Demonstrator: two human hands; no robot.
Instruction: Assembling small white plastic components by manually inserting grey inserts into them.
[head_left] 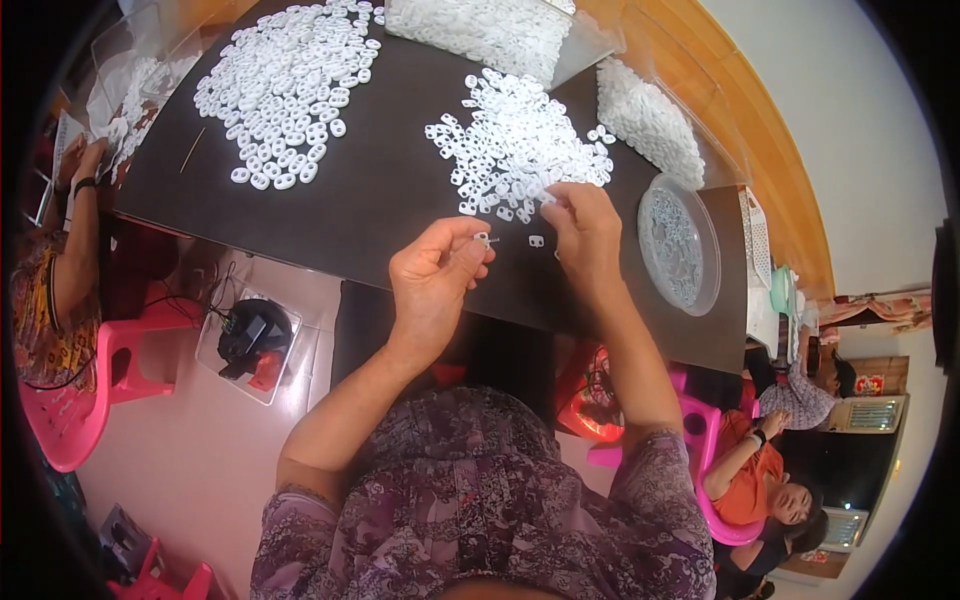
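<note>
**Small white piece pinched over the dark table**

My left hand (432,275) pinches one small white plastic piece (482,239) between thumb and fingertips, just above the dark table (340,215). To its right a loose piece (537,241) lies on the tabletop. My right hand (583,232) curls at the edge of the near pile of white pieces (520,145), fingertips closed on one, I think. A slack pinch could drop mine among the rest. The pieces' shape is too small to make out.

White plastic rings (520,150), matt dark table (380,200)
</note>
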